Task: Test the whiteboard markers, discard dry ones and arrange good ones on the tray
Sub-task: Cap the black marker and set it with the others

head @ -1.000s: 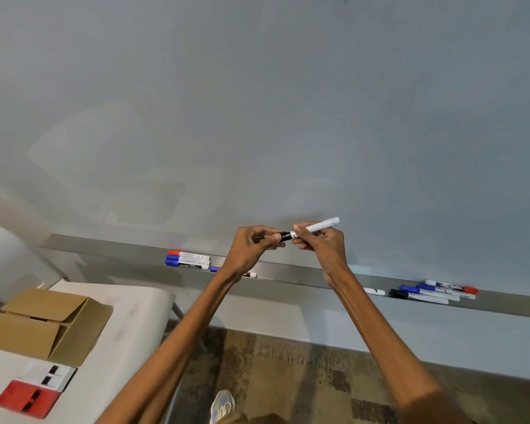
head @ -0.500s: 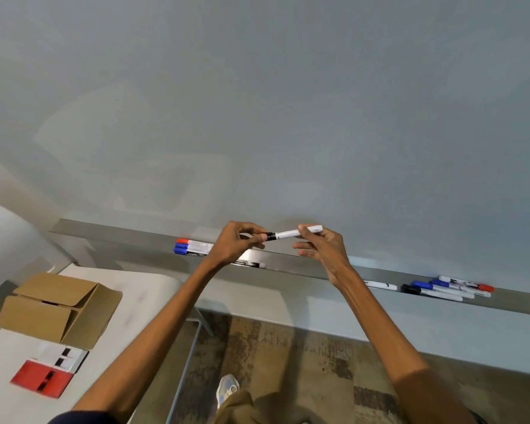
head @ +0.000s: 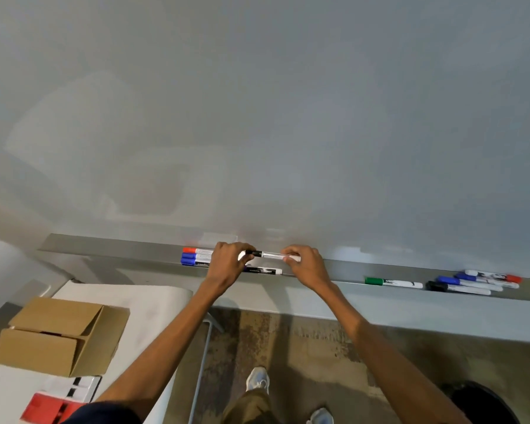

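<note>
L fingers [head: 230, 248] are curled over the black cap [head: 256, 253] end of a marker [head: 271, 254]; R fingers [head: 292, 251] and thumb pinch the far end of its white barrel. Both hands are clamped on it. Can't tell if the cap is fully seated. The marker lies roughly level between the left hand [head: 227, 267] and the right hand [head: 308, 269], just above the tray [head: 110, 247] and close to the bottom edge of the whiteboard [head: 257, 117].

Directly under the hands, one white-barrelled marker w/ dark print [head: 265, 271] lies on the tray. Just left of the L hand is a tight row of three, one red-capped marker [head: 196, 250] and two blue-capped markers [head: 194, 259], partly hidden by the hand. Right of the R hand a green-capped marker [head: 392, 282] lies alone, well apart. Further right is a loose cluster [head: 471, 284] of black, blue and red caps, barrels roughly parallel along the ledge.

Both forearms reach up from the bottom of the view. Lower left is a white table [head: 153, 304] w/ an open cardboard box [head: 58, 338] on it; near it, at the frame edge, lie flat red and white packs [head: 58, 399], too blurred to identify. Below, between the arms, are pale shoes [head: 257, 381] on mottled brown carpet [head: 288, 347].
</note>
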A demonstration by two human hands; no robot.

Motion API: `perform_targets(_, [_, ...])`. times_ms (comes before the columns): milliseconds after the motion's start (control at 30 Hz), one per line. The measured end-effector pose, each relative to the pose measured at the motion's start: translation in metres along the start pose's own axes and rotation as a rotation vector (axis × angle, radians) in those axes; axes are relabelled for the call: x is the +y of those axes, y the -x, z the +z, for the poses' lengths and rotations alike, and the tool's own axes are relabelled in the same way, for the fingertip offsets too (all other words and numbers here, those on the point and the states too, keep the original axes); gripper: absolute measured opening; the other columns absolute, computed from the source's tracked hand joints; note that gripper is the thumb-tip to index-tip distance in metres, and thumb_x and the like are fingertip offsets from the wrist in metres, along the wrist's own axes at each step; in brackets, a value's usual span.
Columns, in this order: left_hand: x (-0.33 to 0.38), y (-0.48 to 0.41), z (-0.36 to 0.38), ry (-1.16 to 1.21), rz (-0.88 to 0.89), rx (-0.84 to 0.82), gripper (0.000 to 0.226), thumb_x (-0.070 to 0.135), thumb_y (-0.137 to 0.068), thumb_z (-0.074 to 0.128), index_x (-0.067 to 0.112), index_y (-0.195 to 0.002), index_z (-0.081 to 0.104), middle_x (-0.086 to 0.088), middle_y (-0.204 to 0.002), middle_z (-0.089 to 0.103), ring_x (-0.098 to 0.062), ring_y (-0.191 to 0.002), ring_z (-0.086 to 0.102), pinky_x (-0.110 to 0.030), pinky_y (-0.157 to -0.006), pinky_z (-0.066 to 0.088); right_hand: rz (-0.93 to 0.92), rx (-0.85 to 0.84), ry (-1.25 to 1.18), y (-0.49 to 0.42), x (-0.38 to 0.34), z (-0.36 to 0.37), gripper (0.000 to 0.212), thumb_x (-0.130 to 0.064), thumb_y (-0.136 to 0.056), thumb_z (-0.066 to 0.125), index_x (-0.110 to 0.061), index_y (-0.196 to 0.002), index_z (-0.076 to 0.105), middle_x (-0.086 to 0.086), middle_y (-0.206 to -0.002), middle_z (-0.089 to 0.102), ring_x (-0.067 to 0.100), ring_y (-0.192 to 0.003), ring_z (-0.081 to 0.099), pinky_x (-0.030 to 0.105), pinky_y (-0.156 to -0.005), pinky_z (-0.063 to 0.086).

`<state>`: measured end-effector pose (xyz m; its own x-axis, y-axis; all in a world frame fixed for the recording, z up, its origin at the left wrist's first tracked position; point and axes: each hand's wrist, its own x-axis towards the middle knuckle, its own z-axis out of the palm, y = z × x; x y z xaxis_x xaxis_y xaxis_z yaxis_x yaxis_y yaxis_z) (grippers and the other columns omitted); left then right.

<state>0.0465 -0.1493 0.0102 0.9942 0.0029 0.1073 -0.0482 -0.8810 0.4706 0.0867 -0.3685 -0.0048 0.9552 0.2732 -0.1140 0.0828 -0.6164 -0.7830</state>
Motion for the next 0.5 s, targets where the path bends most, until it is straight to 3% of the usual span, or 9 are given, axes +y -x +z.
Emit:
perform_targets(167, [-0.026,-0.005,0.009,-0.021,-0.033,-0.021,0.019,0.022,-0.091,0.067,0.021,-0.109,0.074,-0.001,-0.097,0.075,-0.019,-0.084,0.064,-0.034,-0.093,0.036,0.021,0.041,0.094,-0.01,0.002,0.04,0.019,-0.016,-0.092,0.067,-0.017,-0.11,0.073,0.001,-0.11,0.072,0.019,-0.103,0.062,0.022,-0.086,0.044])
perform_targets(500, [-0.055,0.004,0.028,-0.037,-0.013,-0.09,0.015,0.019,-0.093,0.063,0.023,-0.104,0.073,0.002,-0.098,0.073,-0.018,-0.084,0.064,-0.04,-0.096,0.041,0.085,0.023,0.12,-0.012,0.015,0.072,0.023,-0.02,-0.094,0.065,-0.022,-0.116,0.071,0.006,-0.114,0.065,0.022,-0.108,0.058,0.023,-0.086,0.042])
